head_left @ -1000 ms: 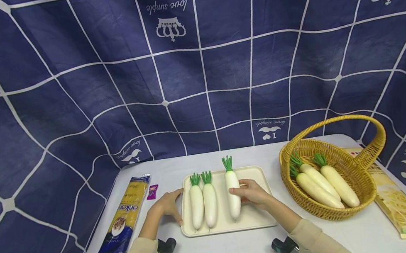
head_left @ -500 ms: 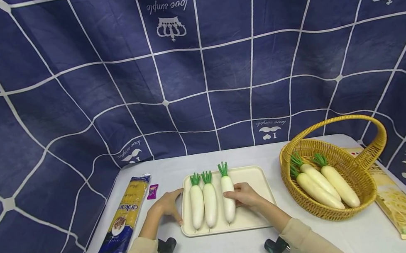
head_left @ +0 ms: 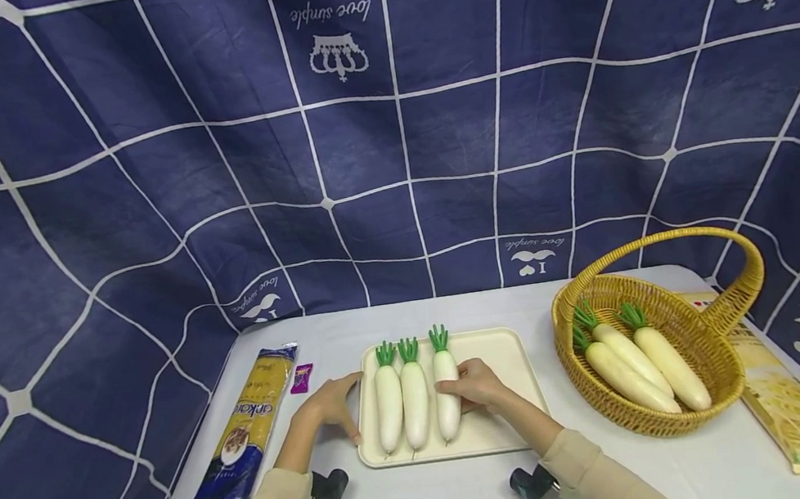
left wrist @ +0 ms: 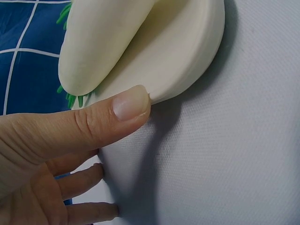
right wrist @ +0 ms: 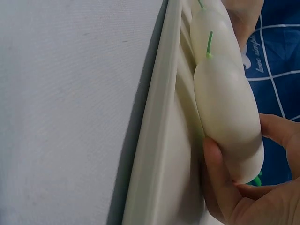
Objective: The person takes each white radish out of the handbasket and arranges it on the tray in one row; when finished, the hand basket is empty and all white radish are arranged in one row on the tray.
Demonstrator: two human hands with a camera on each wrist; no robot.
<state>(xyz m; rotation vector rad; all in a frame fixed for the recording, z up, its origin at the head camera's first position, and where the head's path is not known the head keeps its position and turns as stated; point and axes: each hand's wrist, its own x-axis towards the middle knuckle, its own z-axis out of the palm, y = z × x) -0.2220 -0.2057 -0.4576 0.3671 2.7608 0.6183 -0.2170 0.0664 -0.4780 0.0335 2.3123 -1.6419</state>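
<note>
Three white radishes with green tops lie side by side on a cream tray [head_left: 503,435]: a left radish [head_left: 389,407], a middle radish [head_left: 414,404] and a right radish [head_left: 449,417]. My right hand [head_left: 480,384] grips the right radish around its middle, thumb on one side and fingers on the other, as the right wrist view shows near the radish [right wrist: 229,103]. At the tray's left edge rests my left hand [head_left: 330,405], its fingers extended and spread. In the left wrist view its thumb [left wrist: 131,103] touches the tray rim [left wrist: 206,51].
A wicker basket [head_left: 727,385] with a tall handle stands to the right, holding three more radishes [head_left: 669,367]. Under its right side lies a yellow noodle packet [head_left: 795,402]. On the left are a blue and gold pasta packet [head_left: 244,440] and a small purple wrapped sweet [head_left: 301,378].
My right hand has moved left with the right radish, bringing it closer to the middle one and slightly nearer me. The left hand has stayed at the tray's edge.
</note>
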